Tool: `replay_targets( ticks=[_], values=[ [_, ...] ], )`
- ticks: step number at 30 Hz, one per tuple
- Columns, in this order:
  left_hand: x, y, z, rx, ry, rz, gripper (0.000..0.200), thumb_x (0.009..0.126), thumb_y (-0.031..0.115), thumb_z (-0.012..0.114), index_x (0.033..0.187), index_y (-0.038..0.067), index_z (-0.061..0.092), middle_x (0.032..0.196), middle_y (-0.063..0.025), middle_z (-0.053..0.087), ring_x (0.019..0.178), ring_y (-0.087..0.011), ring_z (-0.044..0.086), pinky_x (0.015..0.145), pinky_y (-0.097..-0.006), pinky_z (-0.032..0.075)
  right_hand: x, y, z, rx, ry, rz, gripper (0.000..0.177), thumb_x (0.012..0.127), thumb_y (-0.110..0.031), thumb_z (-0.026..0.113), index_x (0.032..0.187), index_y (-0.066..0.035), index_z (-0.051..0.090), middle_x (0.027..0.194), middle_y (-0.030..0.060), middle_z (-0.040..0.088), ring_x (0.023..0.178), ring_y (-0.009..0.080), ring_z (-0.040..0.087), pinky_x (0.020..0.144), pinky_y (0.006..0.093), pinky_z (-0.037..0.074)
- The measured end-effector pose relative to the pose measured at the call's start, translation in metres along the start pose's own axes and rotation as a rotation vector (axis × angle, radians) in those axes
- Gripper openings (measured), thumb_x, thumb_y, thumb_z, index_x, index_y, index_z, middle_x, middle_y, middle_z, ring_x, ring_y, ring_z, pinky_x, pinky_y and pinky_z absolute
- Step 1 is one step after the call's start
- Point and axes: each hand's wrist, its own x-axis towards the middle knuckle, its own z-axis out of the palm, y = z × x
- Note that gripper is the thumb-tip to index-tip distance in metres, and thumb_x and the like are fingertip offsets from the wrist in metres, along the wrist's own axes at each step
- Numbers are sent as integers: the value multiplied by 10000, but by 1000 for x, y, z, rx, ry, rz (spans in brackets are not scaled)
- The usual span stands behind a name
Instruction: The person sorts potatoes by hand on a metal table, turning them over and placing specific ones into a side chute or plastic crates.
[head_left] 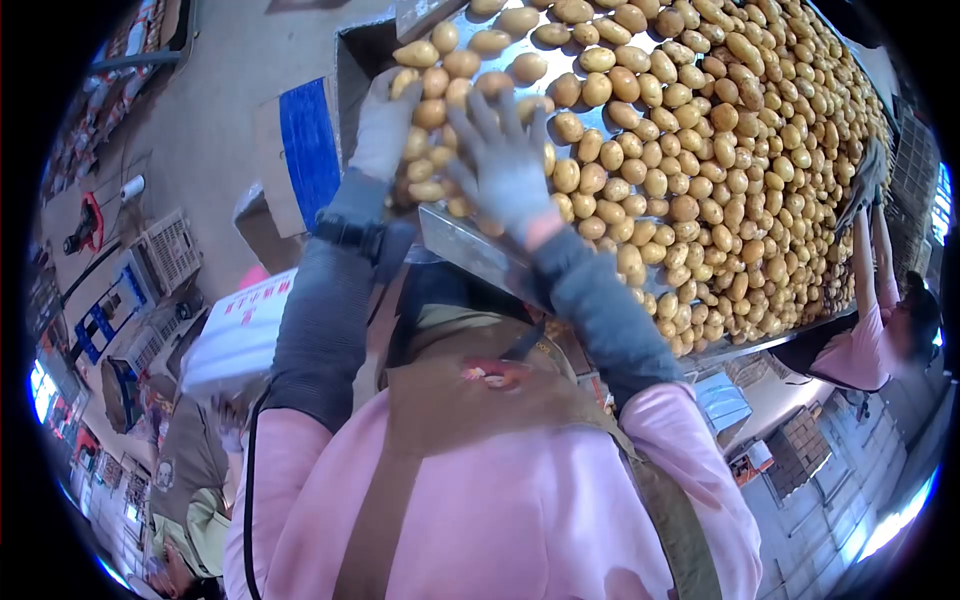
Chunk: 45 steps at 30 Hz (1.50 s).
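Many yellow-brown potatoes (725, 150) lie spread over a shiny metal table (540, 62). My left hand (385, 130), in a pale grey glove, is at the left edge of the potatoes. Its fingers are apart and cupped beside one potato (404, 82); I see no firm grip on it. My right hand (500, 160), also gloved and slightly blurred, lies over the potatoes with its fingers spread. Several potatoes (428, 165) sit between my two hands, close to a metal edge plate (470, 245).
A co-worker's gloved hands (868, 175) reach onto the table's far right side. Another person at lower left is by a white box (240, 335) with red print. Left of the table are a blue panel (310, 140) and plastic crates (172, 250) on the floor.
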Motion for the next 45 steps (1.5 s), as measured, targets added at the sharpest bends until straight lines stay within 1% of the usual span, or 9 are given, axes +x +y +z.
replay_targets(
  ticks=[5,9,12,21,27,28,33,40,45],
  values=[
    [-15,-8,-9,85,-148,-59,474,908,174,711,1357,60,613,1265,-134,663,1131,-219,631,992,-324,495,-92,62,-27,-198,-58,291,653,905,-483,650,1485,-229,494,1590,143,375,1473,373,329,1150,689,189],
    [-8,9,10,719,-82,210,443,883,382,716,1230,108,695,1269,-246,600,1175,-419,579,989,-477,483,-20,131,-26,-473,67,422,562,998,-487,513,1503,-244,474,1594,112,388,1497,370,296,1137,749,138],
    [-2,5,12,612,-78,203,467,932,412,689,1248,69,662,1210,-227,629,1138,-406,602,969,-482,483,42,159,5,-109,315,279,529,1004,-504,448,1472,-265,507,1547,93,466,1447,417,343,1122,745,191],
    [-59,-5,-7,280,40,191,346,1023,316,557,1245,64,636,1161,-158,665,1061,-308,635,961,-403,484,-112,29,-44,14,-204,119,548,903,-442,653,1416,-266,571,1526,95,463,1436,408,360,1138,690,216],
    [-73,2,11,82,44,-13,286,1029,283,548,1091,27,660,1049,-115,659,976,-232,622,915,-361,482,-70,87,-34,-157,124,377,574,904,-418,672,1431,-221,564,1560,173,405,1468,422,305,1152,667,178],
    [-63,-23,12,339,99,234,269,1018,258,574,1074,9,657,1032,-114,656,963,-225,618,901,-357,484,-39,108,-23,-136,229,352,557,911,-451,650,1417,-231,575,1538,178,428,1436,425,344,1126,663,213],
    [-59,-11,25,99,153,8,322,1040,291,597,1178,7,658,1064,-111,690,948,-167,610,891,-309,493,49,54,-12,-144,0,134,616,905,-609,570,1433,-294,555,1529,61,482,1406,462,352,1122,693,190],
    [-43,8,-4,162,31,-72,244,1031,215,589,1198,61,680,1210,-101,689,1093,-189,640,973,-318,489,-101,3,-37,121,-219,54,524,901,-348,638,1409,-267,538,1478,38,489,1402,384,389,1121,642,258],
    [-12,44,6,444,4,482,276,995,213,600,1222,78,679,1275,-131,654,1176,-283,620,1020,-370,479,-127,78,-45,-318,-161,381,571,985,-440,557,1510,-229,477,1615,101,364,1497,395,276,1200,640,120]
  ],
)
